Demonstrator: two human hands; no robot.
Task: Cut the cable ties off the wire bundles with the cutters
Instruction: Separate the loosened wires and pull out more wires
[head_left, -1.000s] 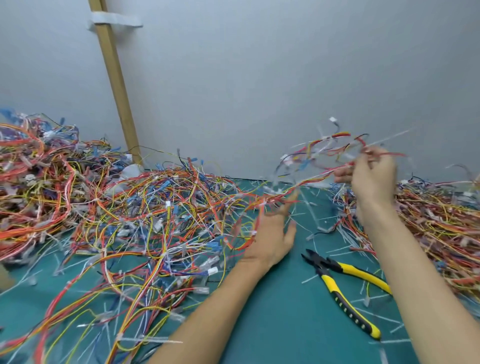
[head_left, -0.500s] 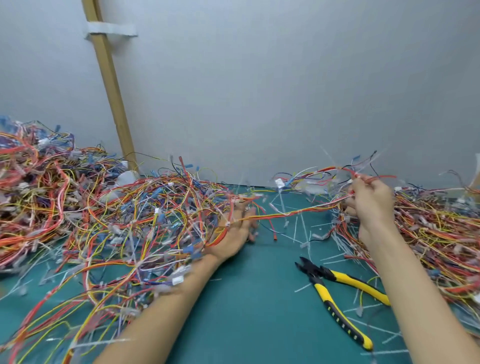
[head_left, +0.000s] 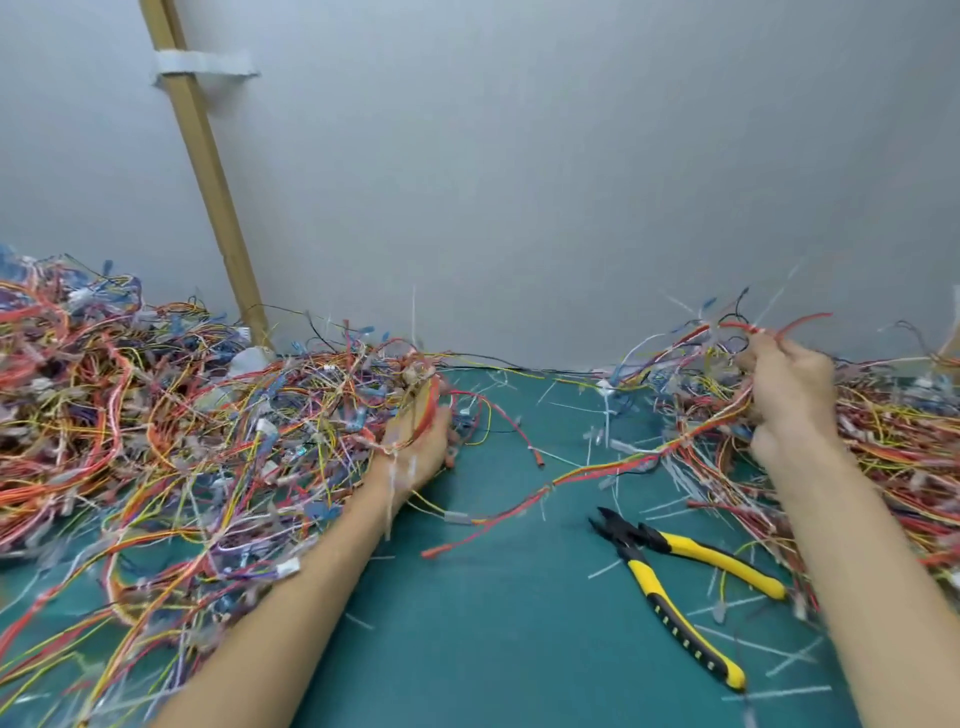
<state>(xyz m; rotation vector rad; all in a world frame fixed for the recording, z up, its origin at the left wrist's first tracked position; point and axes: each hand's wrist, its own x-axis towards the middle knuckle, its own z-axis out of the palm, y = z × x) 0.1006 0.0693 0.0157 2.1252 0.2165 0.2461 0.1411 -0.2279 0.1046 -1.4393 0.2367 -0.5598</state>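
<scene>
in the right hand (head_left: 789, 395) — tangled wires (head_left: 724, 326)

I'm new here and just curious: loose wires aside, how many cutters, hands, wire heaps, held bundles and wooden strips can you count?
Cutters: 1
Hands: 2 (left hand, right hand)
Wire heaps: 2 (left heap, right heap)
Wire bundle gripped by the right hand: 1
Wooden strip: 1
Total: 7

Desk (head_left: 493, 649): teal-green surface.
Wall (head_left: 571, 156): plain grey, behind the desk.
Wooden strip (head_left: 208, 171): slanted against the wall.
Tape (head_left: 205, 65): white band across the strip's upper part.
</scene>
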